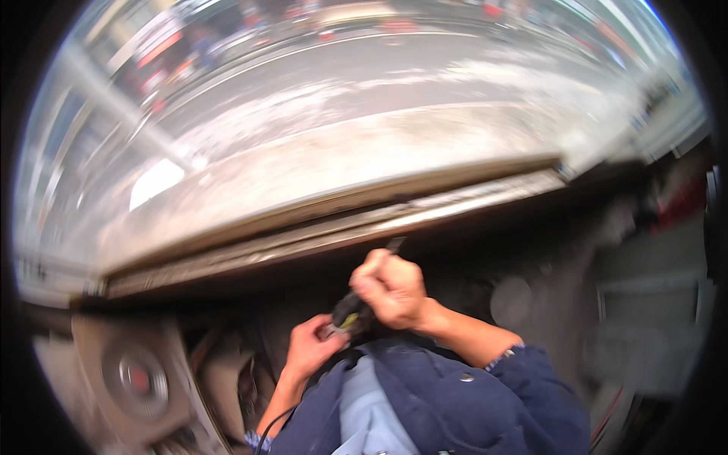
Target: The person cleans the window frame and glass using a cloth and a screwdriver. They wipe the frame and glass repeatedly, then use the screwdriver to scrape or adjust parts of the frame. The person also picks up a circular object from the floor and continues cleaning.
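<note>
In front of my chest both hands are closed, a little apart. My right hand is wrapped in a fist around something mostly hidden; a narrow dark tip sticks out above its knuckles. My left hand, lower and to the left, pinches a black object with a yellow-green patch. This object reaches up to the underside of my right hand. Blur hides its exact kind, and I cannot tell whether the dark tip belongs to it. A thin black cable runs beside my left forearm.
Beyond my hands a long ledge crosses the view, with a bright, blurred street behind it. At lower left stands a boxy panel with a round grille. A grey box-like unit is at right, near a pale round thing.
</note>
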`<control>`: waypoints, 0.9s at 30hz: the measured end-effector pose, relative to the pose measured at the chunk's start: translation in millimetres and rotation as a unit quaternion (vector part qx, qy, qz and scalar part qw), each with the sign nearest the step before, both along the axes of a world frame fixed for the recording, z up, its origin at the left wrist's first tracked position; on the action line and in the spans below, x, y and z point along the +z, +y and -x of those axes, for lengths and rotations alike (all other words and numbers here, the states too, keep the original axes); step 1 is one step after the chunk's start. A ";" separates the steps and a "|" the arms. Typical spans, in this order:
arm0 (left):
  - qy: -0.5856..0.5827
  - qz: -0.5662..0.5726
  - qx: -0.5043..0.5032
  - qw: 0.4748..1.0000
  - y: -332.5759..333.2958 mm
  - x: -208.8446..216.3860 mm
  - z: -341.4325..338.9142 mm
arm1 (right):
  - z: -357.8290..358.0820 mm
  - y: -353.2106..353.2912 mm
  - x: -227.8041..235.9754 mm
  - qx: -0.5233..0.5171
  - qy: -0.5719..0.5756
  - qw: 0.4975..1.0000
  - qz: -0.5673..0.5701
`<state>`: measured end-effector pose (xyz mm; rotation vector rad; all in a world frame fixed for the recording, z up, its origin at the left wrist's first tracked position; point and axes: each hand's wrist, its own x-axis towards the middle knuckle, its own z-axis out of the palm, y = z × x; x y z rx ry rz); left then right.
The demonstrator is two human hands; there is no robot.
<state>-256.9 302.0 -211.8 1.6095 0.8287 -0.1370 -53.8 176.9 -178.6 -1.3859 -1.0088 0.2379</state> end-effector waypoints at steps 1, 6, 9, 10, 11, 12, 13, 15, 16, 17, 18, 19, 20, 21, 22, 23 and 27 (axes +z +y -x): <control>-0.030 0.003 0.020 0.999 0.0 -15.7 5.8 | 1.3 -0.4 2.6 -0.024 -0.007 1.000 -0.001; -0.068 0.078 -0.025 0.994 7.7 -40.6 -4.0 | 24.9 -41.9 -29.6 -0.071 -0.025 0.994 0.082; -0.061 0.081 -0.121 0.987 -2.0 -35.1 -21.6 | 50.0 -72.6 -42.0 -0.163 0.078 0.982 0.049; -0.060 0.082 -0.147 0.984 -7.0 -32.6 -26.3 | 57.1 -82.8 -43.7 -0.207 0.080 0.973 0.070; -0.059 0.083 -0.170 0.980 -12.3 -30.8 -31.7 | 60.3 -95.3 -47.0 -0.236 0.078 0.964 0.097; -0.062 0.073 -0.205 0.974 -14.7 -30.6 -36.0 | 64.0 -105.4 -50.7 -0.259 0.079 0.955 0.123; -0.063 0.081 -0.219 0.970 -19.2 -27.7 -37.6 | 70.3 -112.5 -52.8 -0.273 0.076 0.948 0.144; -0.067 0.087 -0.244 0.964 -23.9 -24.8 -40.0 | 80.2 -126.4 -57.6 -0.247 0.086 0.944 0.203; -0.068 0.105 -0.237 0.963 -22.1 -25.4 -35.0 | 84.7 -128.1 -60.9 -0.219 0.085 0.942 0.240; -0.079 0.100 -0.248 0.960 -22.1 -24.6 -33.2 | 85.7 -131.0 -61.7 -0.177 0.095 0.933 0.297; -0.086 0.086 -0.246 0.962 -16.0 -23.5 -29.5 | 86.3 -127.4 -64.9 -0.120 0.098 0.925 0.348; -0.110 0.079 -0.264 0.955 -15.5 -22.0 -26.7 | 88.8 -128.8 -68.5 -0.059 0.097 0.918 0.379; -0.131 0.065 -0.272 0.951 -14.0 -20.7 -21.5 | 92.1 -125.8 -69.2 -0.005 0.114 0.910 0.400; -0.161 0.063 -0.274 0.946 -10.4 -24.6 -14.1 | 93.3 -116.4 -70.7 0.045 0.152 0.891 0.426; -0.189 0.058 -0.274 0.941 -10.8 -30.3 -5.5 | 101.6 -115.8 -99.4 0.054 0.121 0.894 0.428; -0.206 0.052 -0.260 0.942 -8.5 -37.2 9.6 | 100.0 -101.6 -88.4 0.099 0.161 0.875 0.446; -0.201 -0.004 -0.171 0.965 4.1 -47.7 62.4 | 109.3 -84.6 -110.1 0.125 0.141 0.874 0.448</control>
